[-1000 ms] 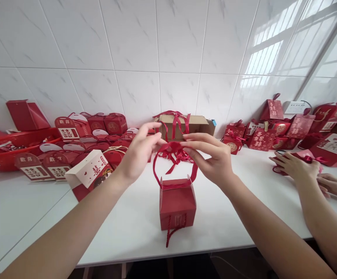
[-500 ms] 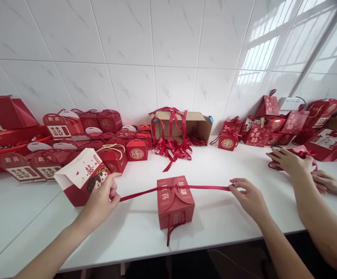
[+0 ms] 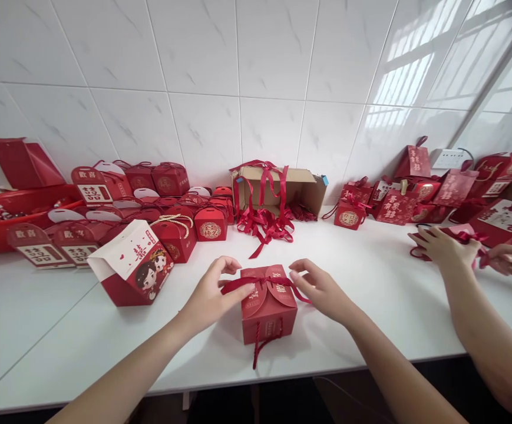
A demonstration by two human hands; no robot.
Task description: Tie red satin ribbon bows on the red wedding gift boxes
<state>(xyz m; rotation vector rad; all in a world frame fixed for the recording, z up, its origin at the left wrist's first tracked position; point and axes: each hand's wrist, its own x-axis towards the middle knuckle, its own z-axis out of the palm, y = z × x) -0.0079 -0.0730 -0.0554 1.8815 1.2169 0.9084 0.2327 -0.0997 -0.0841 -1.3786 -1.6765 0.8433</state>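
A red box (image 3: pixel 268 315) with two rounded top flaps stands on the white table, a red cord hanging down its front. Across its top runs a red ribbon (image 3: pixel 277 280), passing through the flaps' middle. At the box's left edge my left hand (image 3: pixel 220 288) has its thumb and fingers apart, the ribbon lying between them by the thumb. My right hand (image 3: pixel 317 285) is at the right edge, fingers curved and apart, close to the ribbon's other end, which droops toward the table.
Behind the box, a cardboard carton (image 3: pixel 302 194) holds red ribbons. A white-topped box (image 3: pixel 132 265) and several red boxes stand at the left. On the right, another person's hands (image 3: pixel 452 247) work on a red box, near more boxes and a power strip (image 3: pixel 451 159).
Both my hands have moved inward from the far ends of the ribbon to the box. The ribbon was stretched out sideways and is now slack. The other person's far hand has shifted right.
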